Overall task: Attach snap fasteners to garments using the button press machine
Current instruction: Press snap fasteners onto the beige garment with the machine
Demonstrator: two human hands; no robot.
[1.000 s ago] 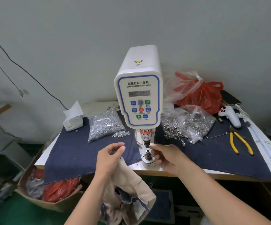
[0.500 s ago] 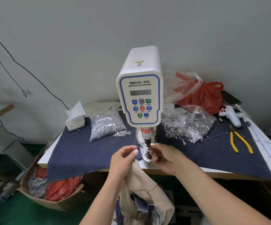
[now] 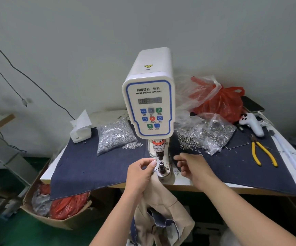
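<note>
The white button press machine [image 3: 149, 103] stands upright at the front edge of the worktop [image 3: 184, 181], on a dark blue cloth [image 3: 83, 166]. Left of it lie a clear bag of silver snaps [image 3: 115, 137] and a tissue box [image 3: 80, 130]; right of it lie an open bag of ring fasteners [image 3: 207, 137], a red plastic bag [image 3: 221, 102], a white controller [image 3: 252, 124] and yellow-handled pliers [image 3: 262, 153]. A cardboard box [image 3: 55, 213] sits on the floor at left. The left hand [image 3: 141, 174] grips the beige garment [image 3: 163, 208] just beside the lower die [image 3: 161, 167]; the fabric hangs below the worktop edge. The right hand [image 3: 193, 167], half a second ago pinching at the die, has drawn back to its right, fingers loosely curled and holding nothing, while the left hand has risen closer to the die.
</note>
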